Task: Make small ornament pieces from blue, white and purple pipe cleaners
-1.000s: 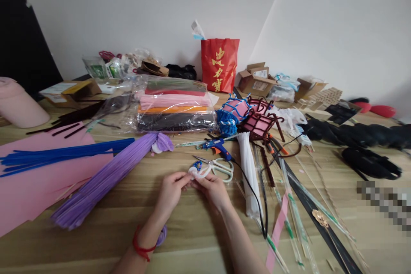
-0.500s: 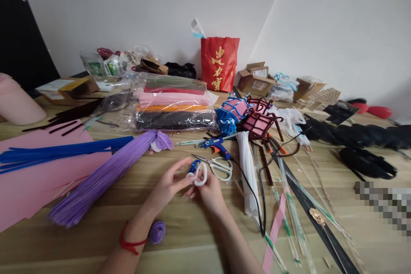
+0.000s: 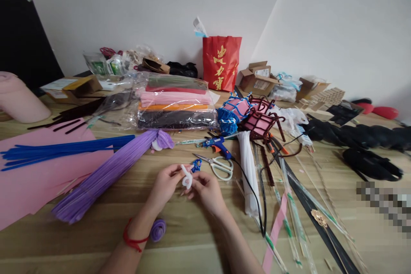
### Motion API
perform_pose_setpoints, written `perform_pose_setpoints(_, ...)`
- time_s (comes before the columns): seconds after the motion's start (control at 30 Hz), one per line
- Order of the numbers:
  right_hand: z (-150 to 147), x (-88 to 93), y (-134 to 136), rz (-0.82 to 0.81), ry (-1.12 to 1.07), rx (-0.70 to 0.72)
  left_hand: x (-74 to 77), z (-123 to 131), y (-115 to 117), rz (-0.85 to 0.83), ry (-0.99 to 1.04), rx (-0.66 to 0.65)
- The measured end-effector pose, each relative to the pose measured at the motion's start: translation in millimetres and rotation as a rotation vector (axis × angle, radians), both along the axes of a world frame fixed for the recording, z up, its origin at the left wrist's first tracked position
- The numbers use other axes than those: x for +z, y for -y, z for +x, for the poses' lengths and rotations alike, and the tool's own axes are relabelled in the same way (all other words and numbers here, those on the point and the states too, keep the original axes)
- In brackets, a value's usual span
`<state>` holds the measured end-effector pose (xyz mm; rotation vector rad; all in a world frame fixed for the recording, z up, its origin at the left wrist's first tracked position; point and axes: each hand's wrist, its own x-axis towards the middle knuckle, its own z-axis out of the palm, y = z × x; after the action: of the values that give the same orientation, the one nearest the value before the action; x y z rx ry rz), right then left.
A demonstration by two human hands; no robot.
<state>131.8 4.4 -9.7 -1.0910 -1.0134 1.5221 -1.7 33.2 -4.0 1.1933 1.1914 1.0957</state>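
My left hand (image 3: 165, 186) and my right hand (image 3: 207, 190) meet above the wooden table (image 3: 192, 239), both pinching a small white pipe-cleaner loop (image 3: 186, 178). A small blue pipe-cleaner piece (image 3: 196, 165) sits just above the loop, touching my right fingertips. A red string is tied round my left wrist. Beside that wrist a small purple pipe-cleaner coil (image 3: 158, 229) lies on the table. White-handled scissors (image 3: 218, 166) lie just beyond my hands, with a blue glue gun (image 3: 218, 144) behind them.
A purple pipe-cleaner bundle (image 3: 109, 175), blue pipe cleaners (image 3: 64, 150) and pink paper (image 3: 35, 180) lie left. Bagged coloured pipe cleaners (image 3: 175, 102), a red bag (image 3: 221, 62), small lantern frames (image 3: 253, 117), white pipe cleaners (image 3: 248, 167), sticks and black items fill the back and right.
My hands have turned the white loop from lying wide to standing narrow between the fingers. My left hand closed back onto it after opening half a second ago.
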Motion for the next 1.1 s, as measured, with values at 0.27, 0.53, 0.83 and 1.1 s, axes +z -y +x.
perform_pose_setpoints(0.27,8,10.9,0,-0.059,0.055,-0.070,6.4,2,2,0.009,-0.006,0.122)
perform_pose_setpoints(0.53,12,20.7,1,-0.072,0.008,-0.132,2.0,2,1,-0.031,-0.024,0.253)
perform_pose_setpoints(0.83,21,16.9,-3,-0.041,-0.015,-0.333,-5.0,-7,-6,-0.010,0.233,0.362)
perform_pose_setpoints(1.1,30,12.4,-7,-0.089,-0.139,-0.494,23.4,-1,15,0.239,0.068,-0.227)
